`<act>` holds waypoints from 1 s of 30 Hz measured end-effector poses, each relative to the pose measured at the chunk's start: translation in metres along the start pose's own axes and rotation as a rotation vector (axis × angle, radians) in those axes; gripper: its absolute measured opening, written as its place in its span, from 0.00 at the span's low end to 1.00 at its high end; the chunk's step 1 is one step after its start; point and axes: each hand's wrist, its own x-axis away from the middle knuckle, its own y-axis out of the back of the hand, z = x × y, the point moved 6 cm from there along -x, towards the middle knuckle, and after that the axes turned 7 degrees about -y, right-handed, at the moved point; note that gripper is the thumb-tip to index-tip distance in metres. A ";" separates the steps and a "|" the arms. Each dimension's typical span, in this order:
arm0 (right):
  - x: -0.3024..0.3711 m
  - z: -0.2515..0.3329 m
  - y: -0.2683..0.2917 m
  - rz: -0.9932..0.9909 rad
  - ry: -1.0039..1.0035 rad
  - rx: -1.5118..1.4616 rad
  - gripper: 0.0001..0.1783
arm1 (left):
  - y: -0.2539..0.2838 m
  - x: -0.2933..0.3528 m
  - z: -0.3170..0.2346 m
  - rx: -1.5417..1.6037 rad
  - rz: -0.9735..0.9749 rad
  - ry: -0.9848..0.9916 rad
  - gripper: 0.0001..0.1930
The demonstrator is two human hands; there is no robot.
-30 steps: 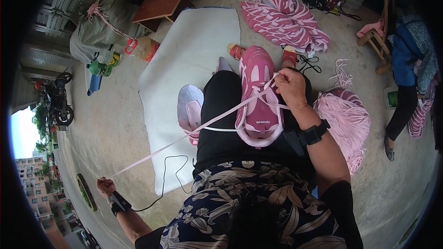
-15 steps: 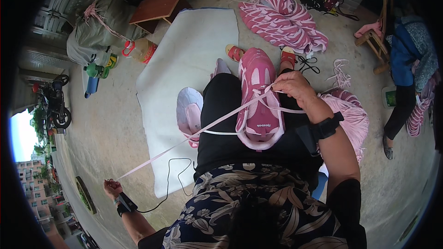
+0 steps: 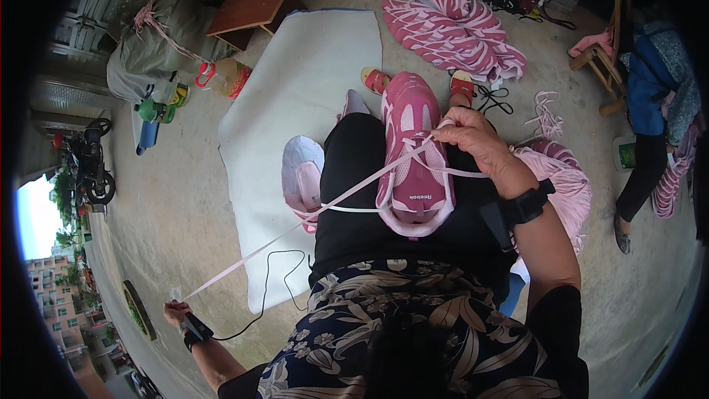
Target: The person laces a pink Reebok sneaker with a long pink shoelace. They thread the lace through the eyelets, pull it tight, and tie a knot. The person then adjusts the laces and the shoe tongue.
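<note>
A pink sneaker upper (image 3: 415, 170) lies across my lap with its toe pointing away from me. My left hand (image 3: 176, 312), far out at the lower left, is closed on a pale pink shoelace (image 3: 273, 238). The lace runs taut from there up to the upper's eyelets. Beside the lacing, my right hand (image 3: 473, 137) pinches the lace between thumb and fingers. Another stretch of lace trails right from the upper, under my right wrist. A second shoe upper (image 3: 302, 177), pale inside, lies left of my thigh.
A big heap of pink-and-white uppers (image 3: 454, 29) lies ahead; another pink bundle (image 3: 554, 185) sits at my right. A white sheet (image 3: 258, 118) covers floor on the left. Beyond it stand a wooden stool (image 3: 251, 11) and an oil jug (image 3: 225, 79). Another person (image 3: 650, 103) is at right.
My left hand has drawn slightly farther down and left, keeping the lace taut. My right hand has shifted a little, still pinching at the eyelets.
</note>
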 end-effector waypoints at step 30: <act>0.186 0.064 0.040 -0.017 0.294 -0.266 0.11 | -0.261 0.235 -0.107 0.254 1.302 -0.203 0.06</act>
